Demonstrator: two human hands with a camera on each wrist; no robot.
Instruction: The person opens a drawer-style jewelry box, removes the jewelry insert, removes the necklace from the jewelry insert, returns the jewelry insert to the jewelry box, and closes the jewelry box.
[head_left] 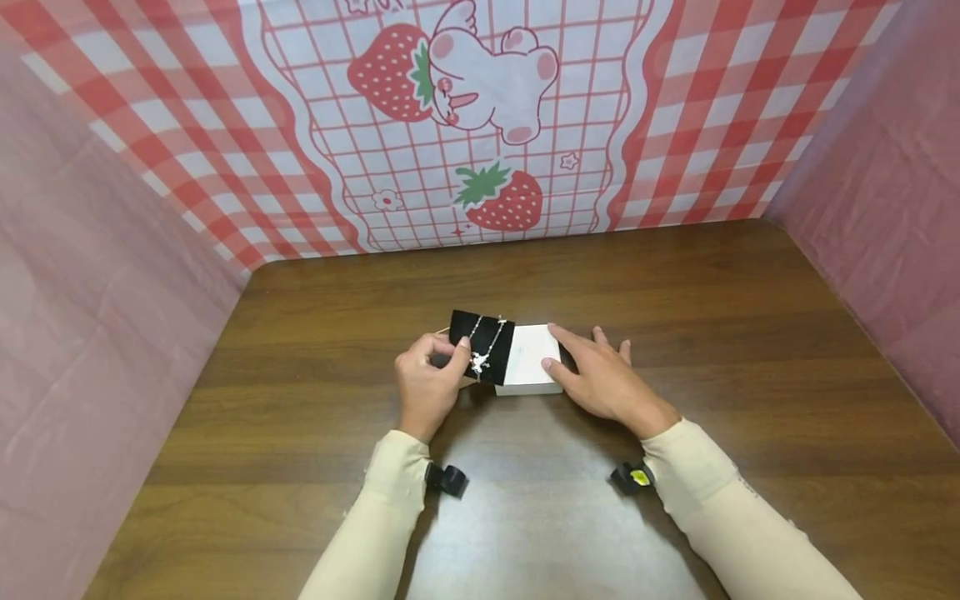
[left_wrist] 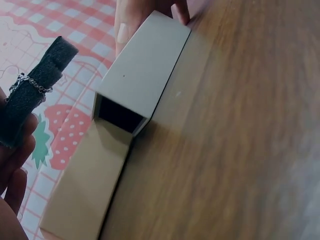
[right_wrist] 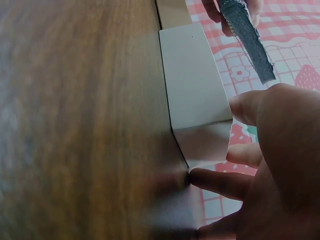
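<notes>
My left hand (head_left: 429, 379) pinches a black foam pad (head_left: 503, 354), with the thumb on its face. A silver chain with a pale pendant (head_left: 478, 363) lies across that pad and wraps round its edge. Below and right of the pad, a white box sleeve (head_left: 528, 358) stands on the table. From its left end extends a tan inner tray (left_wrist: 85, 180), and a dark opening shows between the two. My right hand (head_left: 607, 379) rests at the sleeve's right end, thumb and forefinger on its upper edge, the other fingers stretched toward the table.
The wooden table (head_left: 337, 350) runs back to a red-and-white checked cloth (head_left: 675, 125) with strawberries. Pink cloth (head_left: 862, 208) hangs along both sides. A small black camera (head_left: 447, 480) is strapped to each wrist.
</notes>
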